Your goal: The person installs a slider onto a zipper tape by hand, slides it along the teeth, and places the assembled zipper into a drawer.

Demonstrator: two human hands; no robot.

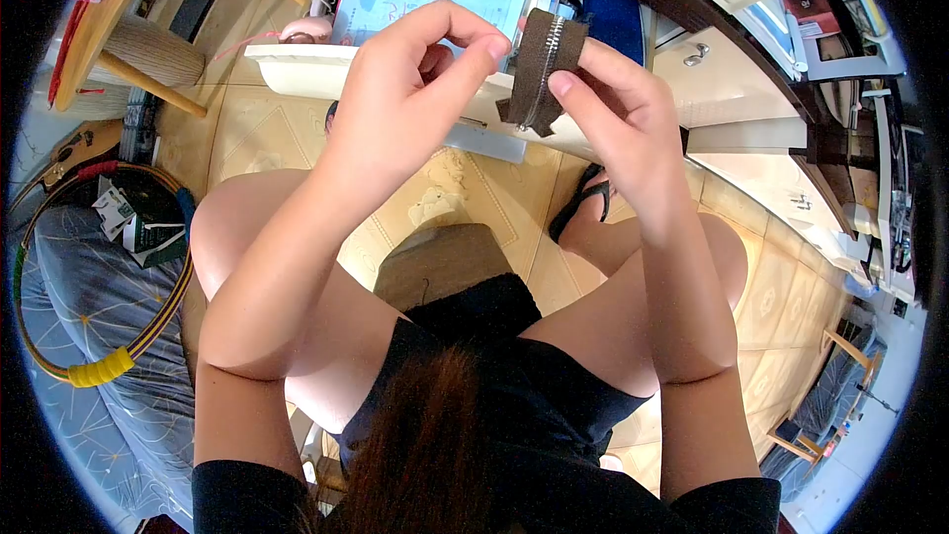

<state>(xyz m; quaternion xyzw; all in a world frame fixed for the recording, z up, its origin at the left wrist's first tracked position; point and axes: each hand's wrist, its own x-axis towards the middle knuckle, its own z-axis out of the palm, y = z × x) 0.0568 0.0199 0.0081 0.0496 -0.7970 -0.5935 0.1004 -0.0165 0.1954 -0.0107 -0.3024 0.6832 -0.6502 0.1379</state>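
A short brown zipper (537, 64) with silver metal teeth is bent into a loop in front of me. My right hand (628, 109) pinches its right side between thumb and fingers. Just left of the zipper, my left hand (420, 74) is closed, with thumb and index fingertip pressed together. Whatever that pinch holds, if anything, is too small to make out. A narrow gap separates the left fingertips from the zipper.
An open cream drawer (297, 69) and a pale blue plastic case (386, 0) sit beyond my hands. White cabinet doors (732, 79) line the right. A hoop with yellow wrapping (99, 368) leans at left. A wooden stool seat (440, 252) shows between my legs.
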